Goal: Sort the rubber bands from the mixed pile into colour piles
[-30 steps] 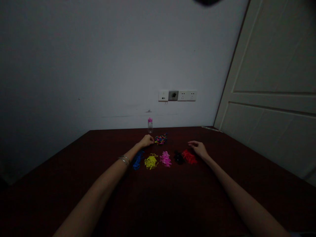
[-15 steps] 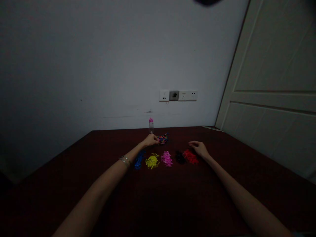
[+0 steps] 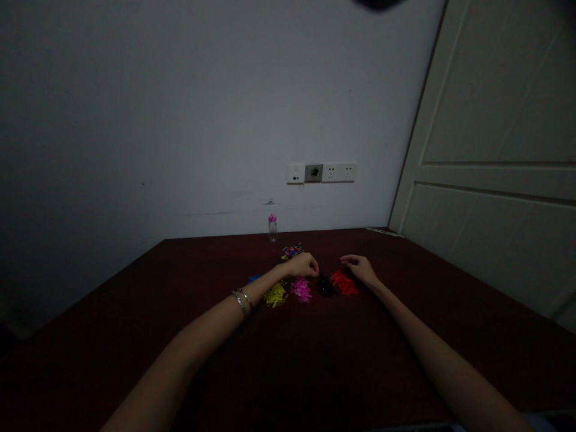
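Observation:
My left hand [image 3: 306,265], with bangles [image 3: 243,302] on its wrist, is closed in a pinch just above the black pile [image 3: 324,286]. Whatever its fingertips hold is too small and dark to make out. Its arm partly covers the blue pile [image 3: 254,278] and the yellow pile of small thin strips [image 3: 275,295]. Below the hand lies a pink pile [image 3: 301,290]. Resting beside the red pile [image 3: 345,283], my right hand [image 3: 360,268] has its fingers loosely stretched out and nothing visible in them. A mixed-colour heap [image 3: 292,250] lies behind my left hand.
A small clear bottle [image 3: 272,229] with a pink top stands near the back of the dark red table [image 3: 279,360]. Wall sockets [image 3: 338,173] are fixed above it. A pale panelled door [image 3: 486,174] borders the right side.
My left hand has moved right and nearer, from the mixed heap to the black pile. My right hand stays by the red pile. The view has shifted slightly.

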`<state>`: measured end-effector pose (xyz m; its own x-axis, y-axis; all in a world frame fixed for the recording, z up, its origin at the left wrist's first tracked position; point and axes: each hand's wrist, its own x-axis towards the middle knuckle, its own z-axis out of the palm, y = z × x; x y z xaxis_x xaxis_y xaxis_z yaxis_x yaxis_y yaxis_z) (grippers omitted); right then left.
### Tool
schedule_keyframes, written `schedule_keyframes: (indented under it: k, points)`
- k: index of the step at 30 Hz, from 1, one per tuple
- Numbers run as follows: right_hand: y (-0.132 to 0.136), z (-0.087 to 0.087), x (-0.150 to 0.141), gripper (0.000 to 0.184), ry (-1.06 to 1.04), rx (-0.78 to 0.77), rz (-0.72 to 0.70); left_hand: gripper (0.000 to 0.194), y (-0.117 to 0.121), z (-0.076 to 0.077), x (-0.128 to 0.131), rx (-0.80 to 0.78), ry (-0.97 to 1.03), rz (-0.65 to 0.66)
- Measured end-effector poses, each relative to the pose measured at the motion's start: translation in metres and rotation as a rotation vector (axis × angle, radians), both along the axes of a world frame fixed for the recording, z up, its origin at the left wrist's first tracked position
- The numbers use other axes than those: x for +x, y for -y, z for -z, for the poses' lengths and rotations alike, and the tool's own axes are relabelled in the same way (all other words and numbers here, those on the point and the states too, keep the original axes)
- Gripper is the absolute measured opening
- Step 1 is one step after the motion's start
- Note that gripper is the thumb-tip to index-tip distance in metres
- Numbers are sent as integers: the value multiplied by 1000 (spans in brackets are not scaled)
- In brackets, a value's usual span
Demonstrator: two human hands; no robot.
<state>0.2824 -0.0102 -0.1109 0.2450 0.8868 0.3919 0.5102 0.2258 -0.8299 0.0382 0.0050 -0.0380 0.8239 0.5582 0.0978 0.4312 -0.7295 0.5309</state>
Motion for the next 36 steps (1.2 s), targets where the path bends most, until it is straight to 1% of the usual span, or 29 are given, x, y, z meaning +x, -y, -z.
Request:
schedule_keyframes:
  k: [2, 5, 8, 10, 11, 13, 15, 16, 20, 23, 25, 28, 33, 36]
  points:
    - [2, -3, -2, 15, -1, -1, 5, 22, 2, 0, 2, -1, -6, 10]
    - [4, -6, -4, 16, -27, -23, 2, 23, -2, -1, -3, -17, 15, -26]
    - [4, -7, -5, 17, -28, -25, 3, 21, -14, -3, -20, -20, 58, -98]
    - [4, -7, -4, 17, -7, -13, 4, 19, -26, -3, -38, -18, 101, -183]
    - [4, -7, -4, 17, 1, -7, 5, 21, -32, -3, -49, -14, 134, -259]
    - [4, -6, -4, 18, 8, 2, 5, 28, -42, -2, -74, 13, 214, -463]
    - [4, -6, -4, 19, 7, 2, 5, 33, -51, 1, -102, 67, 297, -668]
    - [4, -5, -4, 20, 10, 2, 4, 35, -54, 3, -116, 88, 332, -751]
    - [4, -6, -3, 20, 57, 21, -3, 35, -64, 18, -167, 156, 404, -986]
    - [4, -5, -2, 24, 78, 35, -7, 34, -68, 31, -195, 166, 410, -1129]
    - [4, -3, -2, 28, 86, 38, -20, 35, -70, 38, -206, 178, 416, -1158]
    - [5, -2, -1, 33, 116, 11, -25, 38, -71, 43, -212, 186, 420, -1164]
    - [4, -1, 0, 35, 237, -4, 2, 37, -70, 42, -209, 168, 438, -1171]
    - [2, -5, -3, 35, 317, 0, 15, 37, -68, 42, -209, 132, 468, -1165]
